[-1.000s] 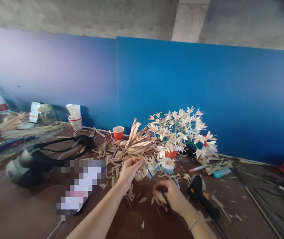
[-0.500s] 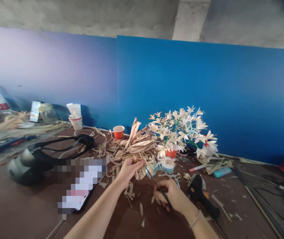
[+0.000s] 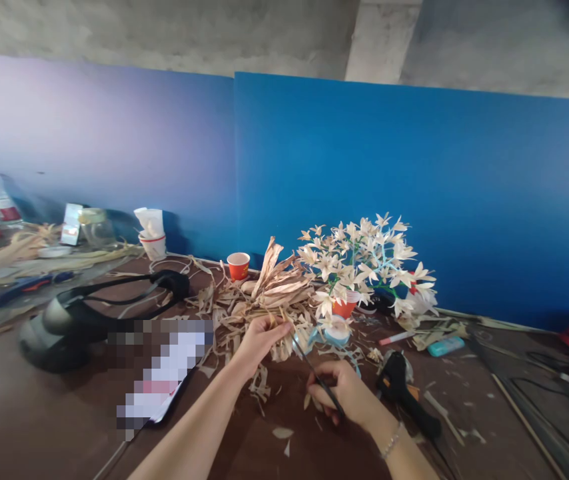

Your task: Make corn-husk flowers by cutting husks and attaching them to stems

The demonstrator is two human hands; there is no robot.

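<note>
My left hand [image 3: 263,340] is closed, thumb and fingertips pinching a small pale piece of dry husk whose shape is mostly hidden. Around a slim dark tool [image 3: 324,387] with a thin pointed end my right hand [image 3: 339,387] is closed. The tool's tip reaches up to just below my left fingertips; whether it is scissors or tweezers I cannot tell. Beyond the hands spreads a pile of dry husk pieces [image 3: 244,310], with larger brown husks [image 3: 284,280] on it. A cut scrap [image 3: 282,433] lies on the brown table below my hands.
White husk flowers [image 3: 359,253] stand in a red cup [image 3: 345,307], a tape roll [image 3: 337,330] before it. A glue gun [image 3: 407,397] lies right of my right hand. Leftward are a phone [image 3: 169,373], a black headset [image 3: 59,333] and another red cup [image 3: 238,265].
A small husk scrap that was upright below my hands is now lying flat, slightly lower. Both hands and the dark tool stay almost in place.
</note>
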